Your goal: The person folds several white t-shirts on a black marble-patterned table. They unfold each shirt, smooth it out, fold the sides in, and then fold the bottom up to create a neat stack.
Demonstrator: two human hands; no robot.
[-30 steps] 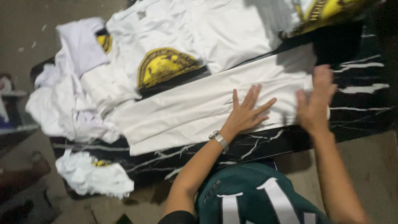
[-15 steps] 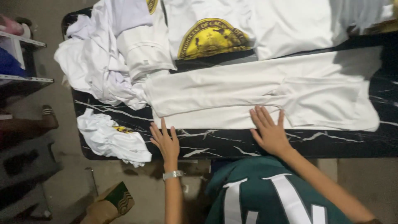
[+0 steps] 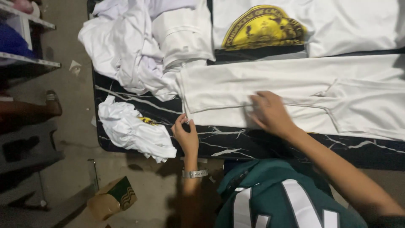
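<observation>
One folded white garment, seemingly left-right.

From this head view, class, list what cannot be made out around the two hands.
- Right hand: fingers motion-blurred; grip on the folded white garment unclear.
- Garment's right end: cut off by the frame edge.
- Left hand: fingertips curled at the garment's corner; pinch unclear.

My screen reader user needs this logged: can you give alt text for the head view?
The right hand presses flat on a long folded white garment on a black marbled table, while the left hand pinches the garment's near left corner. Crumpled white shirts lie to the left.
</observation>
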